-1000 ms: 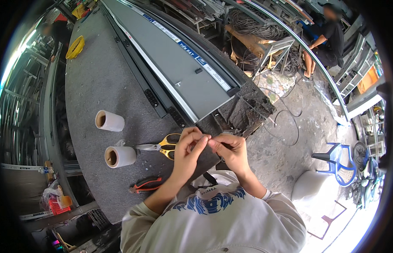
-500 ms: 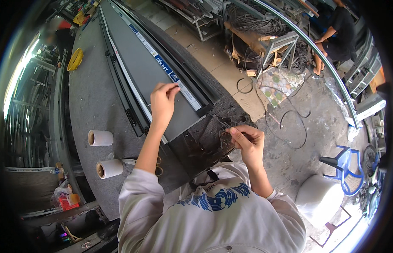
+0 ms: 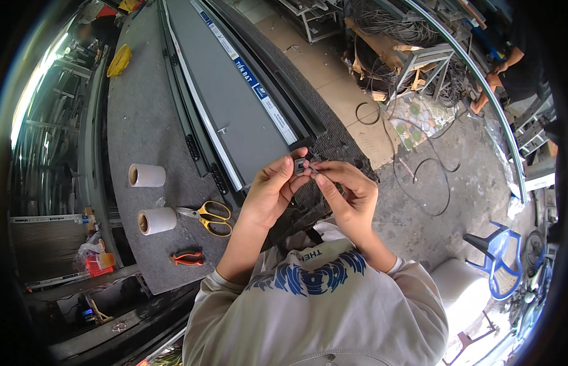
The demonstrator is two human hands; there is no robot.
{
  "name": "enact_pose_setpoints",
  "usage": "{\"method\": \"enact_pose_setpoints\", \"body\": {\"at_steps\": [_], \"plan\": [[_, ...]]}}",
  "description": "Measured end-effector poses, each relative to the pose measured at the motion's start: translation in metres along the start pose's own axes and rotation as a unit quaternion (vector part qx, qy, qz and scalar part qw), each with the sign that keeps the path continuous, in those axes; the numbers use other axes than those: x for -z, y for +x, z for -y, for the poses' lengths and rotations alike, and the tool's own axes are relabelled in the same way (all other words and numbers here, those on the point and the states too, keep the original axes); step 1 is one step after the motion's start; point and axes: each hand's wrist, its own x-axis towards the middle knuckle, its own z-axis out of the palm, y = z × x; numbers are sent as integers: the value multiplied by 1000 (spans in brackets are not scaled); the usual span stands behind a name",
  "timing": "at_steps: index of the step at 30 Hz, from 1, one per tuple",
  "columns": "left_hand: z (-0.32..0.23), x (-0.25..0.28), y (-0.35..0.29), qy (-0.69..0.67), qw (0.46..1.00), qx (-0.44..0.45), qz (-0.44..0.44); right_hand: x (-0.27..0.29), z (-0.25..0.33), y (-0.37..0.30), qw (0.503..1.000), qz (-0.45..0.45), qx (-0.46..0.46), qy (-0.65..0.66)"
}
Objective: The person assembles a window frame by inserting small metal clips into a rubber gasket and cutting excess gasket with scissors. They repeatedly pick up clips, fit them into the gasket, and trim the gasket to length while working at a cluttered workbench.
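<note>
My two hands meet in front of my chest, just past the near end of a long grey panel [image 3: 235, 97]. In my left hand [image 3: 269, 192] a small dark grey fitting [image 3: 300, 165] is pinched between thumb and fingers. My right hand [image 3: 351, 192] has thumb and forefinger closed on a small thin piece [image 3: 313, 170], held against or close beside the fitting. Its exact kind is too small to tell. A tiny light piece [image 3: 222, 130] lies on the panel. Dark frame profiles [image 3: 189, 122] run along the panel's sides, and a blue-and-white strip [image 3: 250, 82] runs down it.
On the grey-covered table [image 3: 137, 110] are two white rolls [image 3: 151, 175], yellow-handled scissors [image 3: 214, 218], red-handled pliers [image 3: 187, 258] and a yellow dish [image 3: 119, 60]. To the right, loose black strips [image 3: 439, 177] and a blue chair [image 3: 502, 259] are on the floor. A person [image 3: 510, 67] is at far right.
My left hand has come back from over the panel toward my right hand and now holds the fitting. The view has shifted; scissors and pliers show beside my left arm.
</note>
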Motion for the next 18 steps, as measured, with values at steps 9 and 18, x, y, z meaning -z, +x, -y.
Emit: {"method": "enact_pose_setpoints", "body": {"at_steps": [9, 18], "plan": [[10, 2, -4, 46, 997, -45, -45, -4, 7, -3, 991, 19, 67, -113], [15, 7, -10, 50, 996, -39, -68, -8, 9, -10, 988, 24, 71, -136]]}}
